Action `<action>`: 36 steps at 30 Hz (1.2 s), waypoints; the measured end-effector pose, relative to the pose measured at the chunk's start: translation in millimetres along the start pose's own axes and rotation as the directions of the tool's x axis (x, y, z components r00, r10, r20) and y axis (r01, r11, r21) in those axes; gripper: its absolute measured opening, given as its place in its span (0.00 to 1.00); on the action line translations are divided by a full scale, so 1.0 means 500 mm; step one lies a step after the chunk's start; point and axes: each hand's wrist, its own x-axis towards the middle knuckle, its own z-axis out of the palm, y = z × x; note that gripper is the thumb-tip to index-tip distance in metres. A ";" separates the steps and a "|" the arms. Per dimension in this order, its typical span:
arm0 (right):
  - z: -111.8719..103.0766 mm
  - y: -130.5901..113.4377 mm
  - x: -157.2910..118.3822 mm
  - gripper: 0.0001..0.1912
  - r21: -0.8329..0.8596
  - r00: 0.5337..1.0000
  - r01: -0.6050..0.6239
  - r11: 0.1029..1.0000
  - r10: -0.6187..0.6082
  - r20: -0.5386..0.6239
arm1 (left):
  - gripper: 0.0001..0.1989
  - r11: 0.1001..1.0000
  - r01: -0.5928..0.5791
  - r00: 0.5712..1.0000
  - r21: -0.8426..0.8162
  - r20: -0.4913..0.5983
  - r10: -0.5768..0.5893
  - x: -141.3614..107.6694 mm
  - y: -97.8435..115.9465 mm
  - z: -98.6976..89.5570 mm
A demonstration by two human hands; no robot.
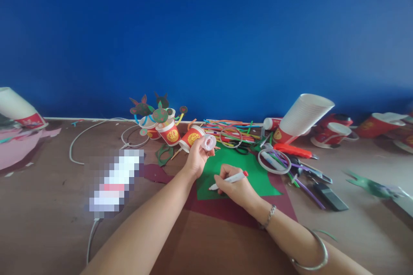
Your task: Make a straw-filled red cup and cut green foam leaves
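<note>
My right hand [234, 184] is closed around a white marker [236, 177] with a red end. Its tip points down and left, at or just above a green sheet of paper [251, 163]; I cannot tell whether it touches. My left hand [198, 157] grips a small whitish ring [209, 142] with a round opening, over the green sheet's upper left. Beneath the green sheet lies a dark red sheet [222, 215]. Red and white paper cups [168, 133] stand behind my left hand, some with dark and green animal-head cutouts [160, 115] on bent coloured stems.
Coloured pipe cleaners [226, 126] lie along the wall. At right are a leaning stack of paper cups [303, 114], a red cutter [295, 151], a tape ring [274, 159], a dark block [331, 197] and green-handled scissors [371, 185]. A blurred-out phone [118, 180] with a cable lies left.
</note>
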 end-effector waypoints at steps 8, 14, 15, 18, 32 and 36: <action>0.001 0.004 0.001 0.12 -0.008 1.000 0.008 1.000 -0.008 0.003 | 0.14 1.000 -0.002 1.000 0.017 0.006 0.002 0.000 0.001 0.001; 0.003 0.003 0.000 0.12 -0.035 1.000 0.011 0.999 -0.012 -0.006 | 0.13 1.000 -0.004 1.000 0.019 0.008 0.004 -0.002 0.002 0.002; 0.003 0.003 0.000 0.12 -0.034 1.000 0.011 0.999 -0.011 -0.006 | 0.13 1.000 -0.004 1.000 0.020 0.008 0.004 -0.003 0.003 0.002; 0.003 0.006 0.000 0.12 -0.025 1.000 0.011 1.000 -0.011 -0.001 | 0.13 1.000 -0.008 1.000 0.023 0.011 0.007 -0.003 0.002 0.002; 0.004 0.015 0.005 0.11 0.045 1.000 0.008 0.999 -0.009 0.012 | 0.13 1.000 -0.007 1.000 0.030 0.009 0.006 -0.001 0.002 0.001; 0.004 0.014 0.004 0.12 0.029 1.000 0.005 1.000 -0.006 0.017 | 0.13 1.000 -0.005 1.000 0.028 0.004 0.005 -0.002 0.002 0.002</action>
